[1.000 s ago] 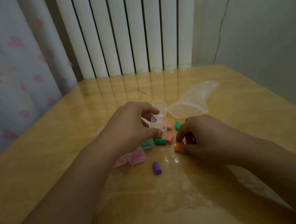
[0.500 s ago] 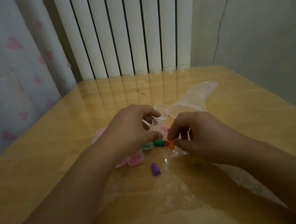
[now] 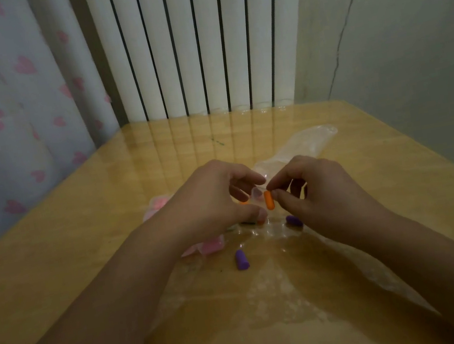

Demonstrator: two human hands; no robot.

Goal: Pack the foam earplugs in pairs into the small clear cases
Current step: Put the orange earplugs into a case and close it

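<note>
My left hand grips a small clear case above the table, its opening turned to the right; most of the case is hidden by the fingers. My right hand pinches an orange earplug upright between thumb and forefinger, right at the case's mouth. A second orange earplug shows faintly inside the case. One purple earplug lies loose on the table in front of my hands, another purple one lies under my right hand. A green earplug peeks out below my left thumb.
Clear cases holding pink earplugs lie under my left wrist, another behind it. A crumpled clear plastic bag lies behind my hands. The glossy wooden table meets a white radiator, a curtain at left.
My right hand lifted the orange earplug off the table and carried it up and left to the case in my left hand. A purple earplug under it came into sight.
</note>
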